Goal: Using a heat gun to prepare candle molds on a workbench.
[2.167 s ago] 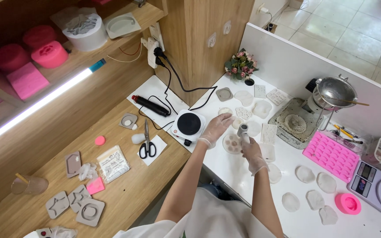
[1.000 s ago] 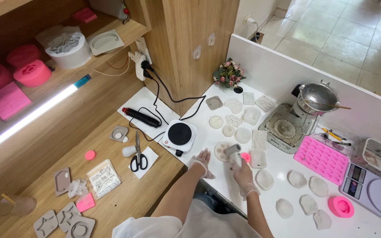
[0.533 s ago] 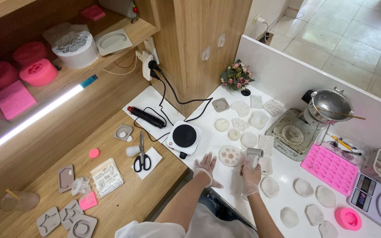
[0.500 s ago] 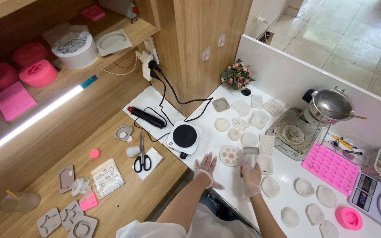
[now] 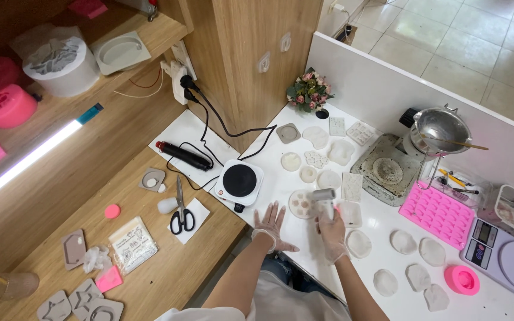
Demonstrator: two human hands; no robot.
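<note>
A grey tool [image 5: 324,201] with a short barrel set crosswise on a slim handle is gripped in the gloved right hand [image 5: 332,229], the fingers wrapped around the handle. The barrel is held just above the white counter [image 5: 304,238], its end beside a round mould [image 5: 300,204]. This mould is pale and shallow, with several small round cavities, some tinted pinkish. It lies near the counter's front edge, right of the hotplate [image 5: 239,180] and left of a clear square mould [image 5: 350,214]. The gloved left hand [image 5: 272,223] is laid flat on the counter with the fingers spread, just left of the round mould and not touching it. More pale moulds are scattered behind and to the right. Scissors [image 5: 179,208] lie on the wooden bench, well apart from both hands.
</note>
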